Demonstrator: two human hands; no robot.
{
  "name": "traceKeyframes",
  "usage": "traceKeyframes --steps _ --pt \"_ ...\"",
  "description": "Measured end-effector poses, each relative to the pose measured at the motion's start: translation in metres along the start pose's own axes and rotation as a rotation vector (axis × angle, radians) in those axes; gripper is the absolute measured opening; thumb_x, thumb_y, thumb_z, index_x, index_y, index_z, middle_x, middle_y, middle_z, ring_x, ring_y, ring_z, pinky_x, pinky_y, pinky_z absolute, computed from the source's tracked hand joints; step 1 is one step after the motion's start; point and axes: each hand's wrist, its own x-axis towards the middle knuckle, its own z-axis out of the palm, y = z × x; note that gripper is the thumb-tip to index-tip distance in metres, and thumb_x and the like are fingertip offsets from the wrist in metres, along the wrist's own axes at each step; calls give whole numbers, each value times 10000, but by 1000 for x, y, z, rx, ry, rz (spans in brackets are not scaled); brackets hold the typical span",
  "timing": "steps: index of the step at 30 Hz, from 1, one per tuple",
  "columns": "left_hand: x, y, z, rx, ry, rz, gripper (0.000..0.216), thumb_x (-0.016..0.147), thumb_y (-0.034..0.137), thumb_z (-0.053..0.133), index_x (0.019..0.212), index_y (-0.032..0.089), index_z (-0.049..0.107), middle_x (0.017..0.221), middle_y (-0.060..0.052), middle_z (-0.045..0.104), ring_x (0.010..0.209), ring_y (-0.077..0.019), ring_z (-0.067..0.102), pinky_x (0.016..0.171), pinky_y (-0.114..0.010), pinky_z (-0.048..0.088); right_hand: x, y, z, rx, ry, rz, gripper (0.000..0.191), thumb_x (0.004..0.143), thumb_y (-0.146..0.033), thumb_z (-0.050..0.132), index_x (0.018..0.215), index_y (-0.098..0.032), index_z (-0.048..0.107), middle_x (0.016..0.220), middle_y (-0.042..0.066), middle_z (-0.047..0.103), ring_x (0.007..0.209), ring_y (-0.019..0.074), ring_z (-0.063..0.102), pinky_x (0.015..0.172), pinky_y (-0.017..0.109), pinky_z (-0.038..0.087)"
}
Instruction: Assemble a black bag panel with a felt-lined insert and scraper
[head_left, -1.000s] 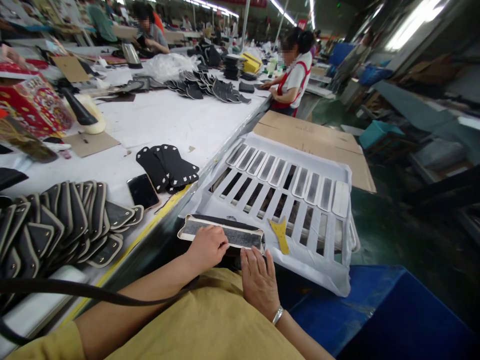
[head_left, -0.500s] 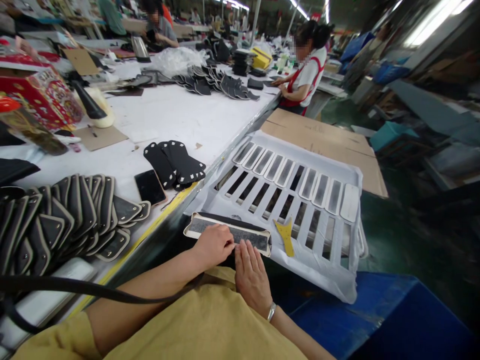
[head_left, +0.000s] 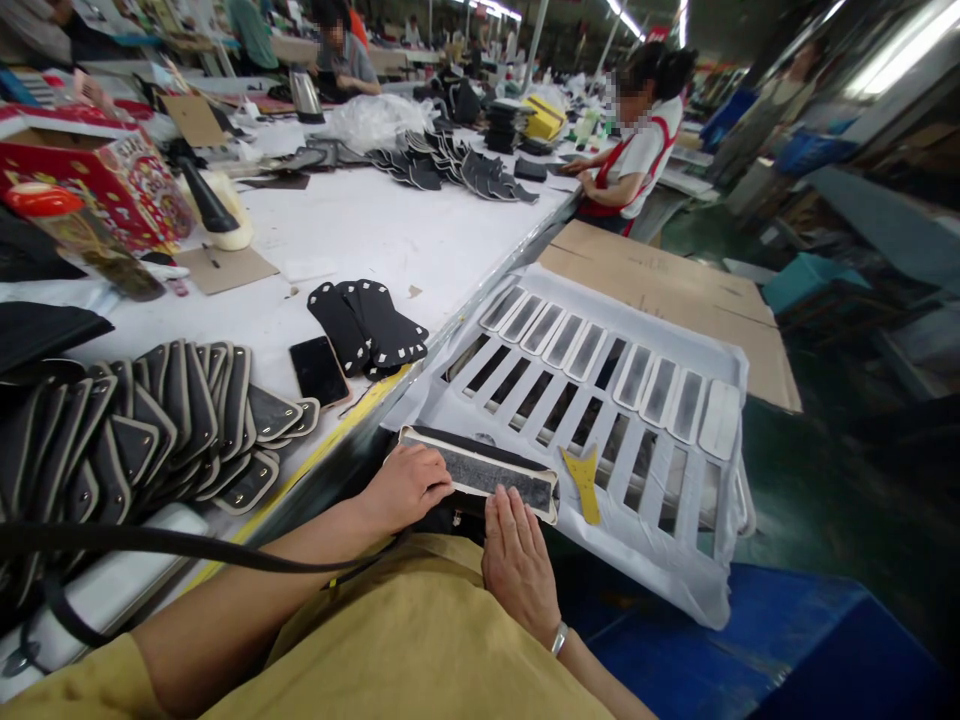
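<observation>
A long, narrow dark grey panel [head_left: 491, 472] with pale edges lies in front of me at the near side of the slotted tray. Over its left end my left hand [head_left: 411, 487] is closed, thumb and curled fingers gripping the near edge. My right hand [head_left: 523, 568] lies flat with its fingers stretched out and side by side. Its fingertips touch the near edge of the panel, right of the middle. Black material shows below the panel between the hands. Just right of the panel, a yellow forked piece [head_left: 583, 484] rests on the tray.
The pale slotted tray [head_left: 637, 548] holds several grey strips [head_left: 660, 388] along its far row. At left are a pile of dark trimmed panels [head_left: 180, 420], a phone [head_left: 319, 370] and black shaped pieces [head_left: 375, 325]. A co-worker [head_left: 637, 150] stands at the table's far right.
My left hand has slid left along the panel from its middle to its left end. The right hand stays flat near the same edge. The view has shifted slightly.
</observation>
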Motion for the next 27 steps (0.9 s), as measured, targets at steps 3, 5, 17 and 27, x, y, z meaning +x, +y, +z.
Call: traceKeyframes --steps 3,5,17,27 --pt "2 4 -1 14 6 -42 196 860 274 517 739 203 654 820 -7 623 840 -178 524 746 -330 322 2 -1 1 -1 -6 -16 485 850 -55 375 1332 -18 410 1427 179 350 1342 320 253 1041 460 356" --pt "2 7 -1 22 18 -65 180 843 263 524 727 198 646 810 -9 620 837 -183 524 741 -333 325 4 -2 2 8 -12 -32 497 845 -50 384 1341 -17 397 1433 181 338 1347 319 240 1041 462 359" --pt "5 11 3 34 69 -160 131 787 209 524 688 186 606 786 -12 612 821 -191 520 727 -346 333 24 -16 12 36 -24 -99 483 847 -48 372 1326 -9 419 1425 198 343 1344 320 248 1055 472 343" --pt "-23 -27 -20 -2 148 -87 114 780 280 625 874 216 634 1118 -41 566 1061 -225 476 871 -368 334 39 -25 14 38 -2 -105 473 877 -53 335 1345 -17 390 1423 196 348 1345 312 246 1038 471 363"
